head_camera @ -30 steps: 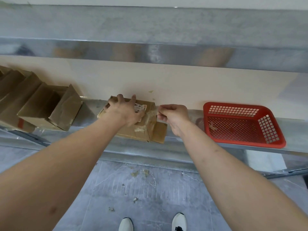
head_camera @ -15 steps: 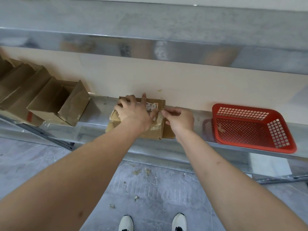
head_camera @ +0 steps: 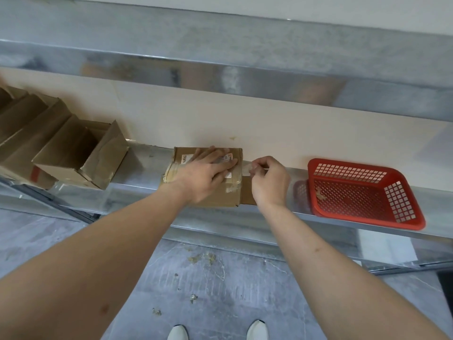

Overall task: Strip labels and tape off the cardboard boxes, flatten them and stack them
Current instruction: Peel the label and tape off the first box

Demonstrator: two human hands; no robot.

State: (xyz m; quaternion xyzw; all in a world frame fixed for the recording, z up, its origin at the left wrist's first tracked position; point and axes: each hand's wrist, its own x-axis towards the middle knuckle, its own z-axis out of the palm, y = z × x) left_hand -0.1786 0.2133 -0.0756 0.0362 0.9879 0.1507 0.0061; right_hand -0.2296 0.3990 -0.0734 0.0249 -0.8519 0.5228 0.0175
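A small brown cardboard box lies on the metal shelf, with clear tape and a white label on its top. My left hand lies flat on the box top, fingers straight, pressing it down. Just right of the box, my right hand pinches a strip of clear tape that stretches from the box's upper right edge. A brown flap sticks out on the box's right side.
Several open cardboard boxes lean in a row at the shelf's left end. A red perforated plastic basket with a tape scrap inside stands at the right. Tape bits litter the grey floor above my shoes.
My right hand has drawn away from the box to the right, pulling the clear tape strip off. My left hand has flattened onto the box top.
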